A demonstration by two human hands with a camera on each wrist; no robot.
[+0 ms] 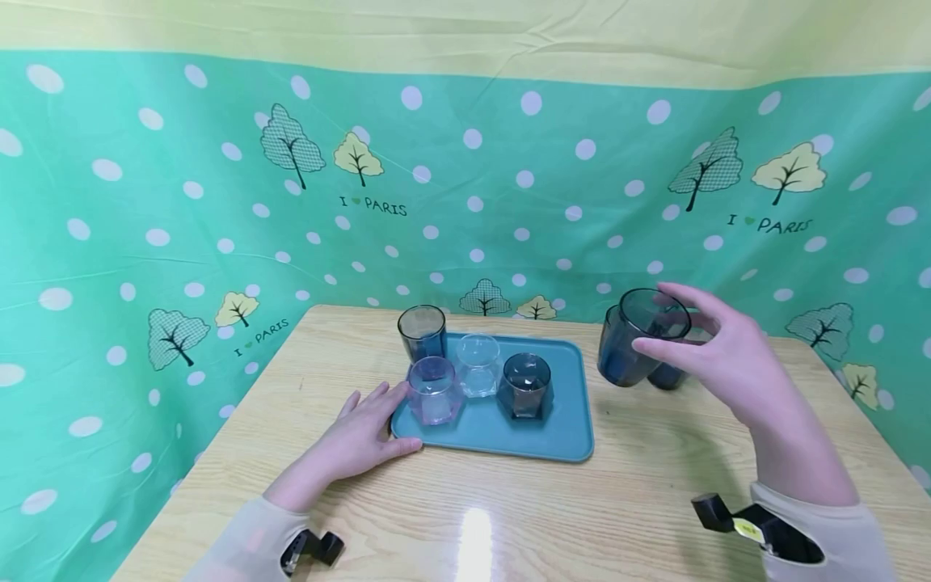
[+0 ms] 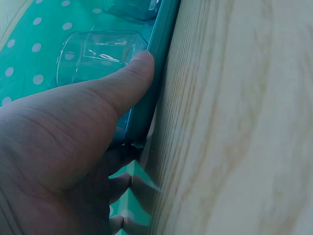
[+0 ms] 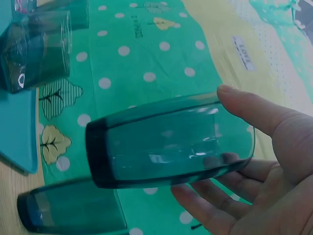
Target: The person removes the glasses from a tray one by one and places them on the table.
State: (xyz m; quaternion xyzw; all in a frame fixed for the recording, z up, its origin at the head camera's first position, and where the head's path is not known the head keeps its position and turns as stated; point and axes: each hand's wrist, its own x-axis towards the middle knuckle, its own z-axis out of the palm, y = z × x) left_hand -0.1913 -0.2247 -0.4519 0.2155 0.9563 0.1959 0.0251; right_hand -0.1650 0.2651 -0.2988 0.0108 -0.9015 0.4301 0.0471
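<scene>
My right hand (image 1: pixel 720 347) grips a tall, dark blue-tinted glass (image 1: pixel 643 331) near its rim, thumb on one side and fingers on the other. The glass tilts, its thick base (image 3: pixel 98 154) pointing away from the palm. Close behind it stands a second tall tinted glass (image 1: pixel 665 376), partly covered by the held one. My left hand (image 1: pixel 364 432) rests at the near left corner of a blue tray (image 1: pixel 465 440), thumb against the rim. Beside those fingers, on the tray, sits a short purple-tinted faceted glass (image 1: pixel 434 396).
Also on the tray are a short clear glass (image 1: pixel 478 368) and a short dark grey glass (image 1: pixel 525 388). A tall dark glass (image 1: pixel 423 335) stands at its back left corner. Wooden tabletop (image 1: pixel 407 517) surrounds the tray; a green dotted cloth (image 1: pixel 473 226) hangs behind.
</scene>
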